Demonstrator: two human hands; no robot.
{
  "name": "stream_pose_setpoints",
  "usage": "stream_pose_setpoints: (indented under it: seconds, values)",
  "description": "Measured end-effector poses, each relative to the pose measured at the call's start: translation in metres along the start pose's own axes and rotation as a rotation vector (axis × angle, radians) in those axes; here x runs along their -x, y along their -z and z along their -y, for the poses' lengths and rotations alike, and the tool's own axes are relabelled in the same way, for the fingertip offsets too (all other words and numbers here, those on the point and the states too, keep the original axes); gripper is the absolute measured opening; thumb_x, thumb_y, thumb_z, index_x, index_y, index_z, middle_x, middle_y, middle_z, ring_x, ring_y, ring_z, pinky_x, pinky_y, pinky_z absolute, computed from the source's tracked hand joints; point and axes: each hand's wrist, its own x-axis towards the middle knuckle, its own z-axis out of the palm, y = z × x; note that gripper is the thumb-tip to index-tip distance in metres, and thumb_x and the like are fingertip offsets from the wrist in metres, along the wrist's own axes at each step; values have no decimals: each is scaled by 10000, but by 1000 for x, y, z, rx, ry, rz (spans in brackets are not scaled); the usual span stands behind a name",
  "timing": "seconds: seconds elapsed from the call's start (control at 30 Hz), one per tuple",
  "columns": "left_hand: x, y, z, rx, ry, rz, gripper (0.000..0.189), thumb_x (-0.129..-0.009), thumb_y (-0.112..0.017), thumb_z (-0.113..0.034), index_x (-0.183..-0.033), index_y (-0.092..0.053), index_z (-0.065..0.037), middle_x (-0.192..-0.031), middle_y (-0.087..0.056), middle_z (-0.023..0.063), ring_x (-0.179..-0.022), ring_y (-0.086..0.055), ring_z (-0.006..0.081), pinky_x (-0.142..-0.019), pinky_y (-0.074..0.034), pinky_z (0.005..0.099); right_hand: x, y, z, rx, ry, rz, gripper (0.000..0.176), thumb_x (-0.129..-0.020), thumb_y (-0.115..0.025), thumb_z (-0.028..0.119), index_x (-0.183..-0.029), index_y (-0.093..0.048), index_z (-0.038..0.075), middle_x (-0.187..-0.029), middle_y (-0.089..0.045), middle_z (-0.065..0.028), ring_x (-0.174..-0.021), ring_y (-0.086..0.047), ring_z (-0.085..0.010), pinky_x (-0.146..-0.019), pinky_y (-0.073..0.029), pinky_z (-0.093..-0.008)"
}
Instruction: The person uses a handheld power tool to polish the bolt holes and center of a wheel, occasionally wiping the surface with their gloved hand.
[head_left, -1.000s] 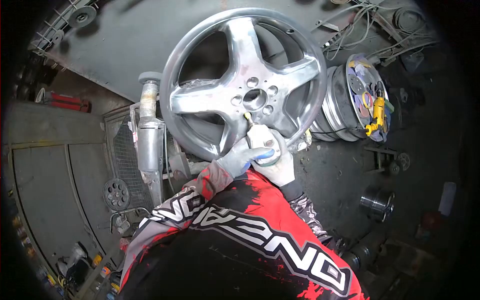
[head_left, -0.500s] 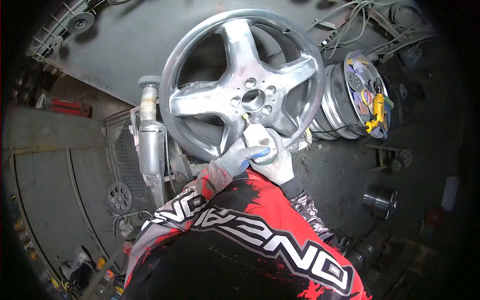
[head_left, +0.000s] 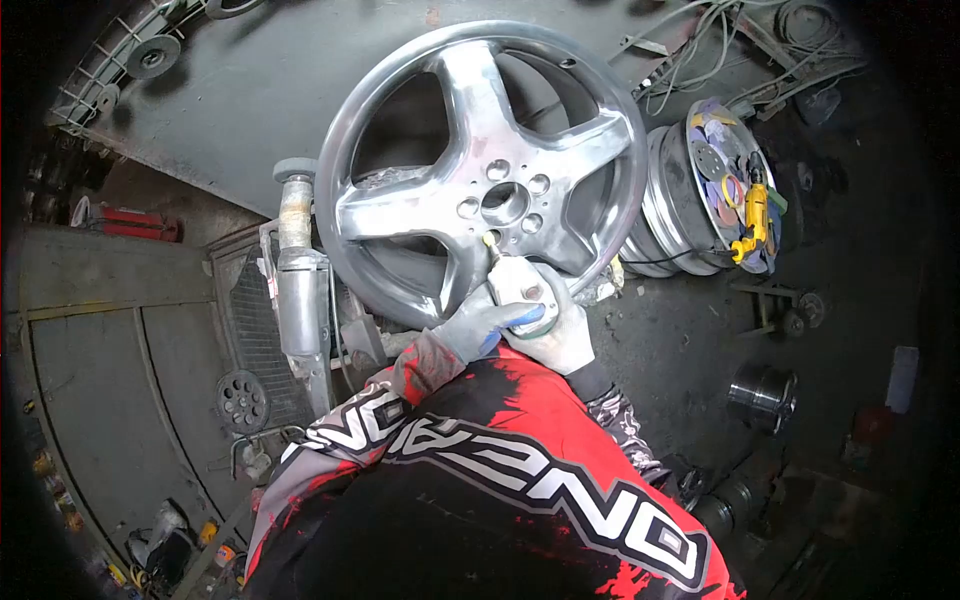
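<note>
A silver five-spoke alloy wheel faces me, its spokes partly bright and partly dull. Both my hands, in gloves, grip a white die grinder in front of the lower spokes. My left hand is wrapped round its left side, with the blue-tipped thumb across the body. From the right and below, my right hand in a paler glove closes round the same tool. The grinder's small yellowish tip is right at the lower-left lug hole, below the centre bore.
Left of the wheel stands a metal cylinder with a round pad. At right, a rim on its side carries sanding discs and a yellow power tool. Another rim lies on the floor. Cables hang at the upper right.
The view has shifted very slightly. Both hands and the grinder sit a touch lower, with the tip still at the same lug hole.
</note>
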Motion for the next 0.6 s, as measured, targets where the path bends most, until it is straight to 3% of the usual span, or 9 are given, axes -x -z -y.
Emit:
stream_pose_setpoints:
  seconds: [0.17, 0.2, 0.37, 0.6]
  values:
    - [-3, 4, 1, 70, 31, 45, 416, -897, -685, -84, -1282, -538, -36, -1159, -628, 73, -1111, -609, 172, -944, -500, 314, -1, -4, 0, 77, 29, -44, 849, -656, -861, 356, -1370, -453, 144, -1184, -658, -171, -1050, -662, -388, -857, -559, -459]
    - [0, 6, -1, 41, 59, 57, 415, -917, -634, -52, -1312, -506, -44, -1221, -613, 71, -1151, -602, 186, -996, -470, 336, 3, -6, 0, 87, 23, -54, 842, -659, -859, 352, -1366, -454, 140, -1178, -660, -172, -1042, -664, -390, -851, -560, -463]
    - [6, -3, -11, 98, 75, 56, 425, -906, -640, -36, -1311, -511, -50, -1213, -613, 73, -1149, -602, 180, -990, -474, 334, -1, -1, 10, 113, 4, 0, 846, -651, -864, 354, -1359, -456, 137, -1165, -664, -172, -1027, -666, -399, -843, -561, -475]
    - [-1, 2, -1, 23, 52, 55, 455, -886, -693, -73, -1307, -527, -35, -1187, -621, 81, -1122, -608, 182, -971, -491, 320, 7, -6, 1, 83, -24, -79, 866, -641, -868, 380, -1362, -453, 138, -1171, -660, -179, -1034, -662, -401, -852, -563, -474]
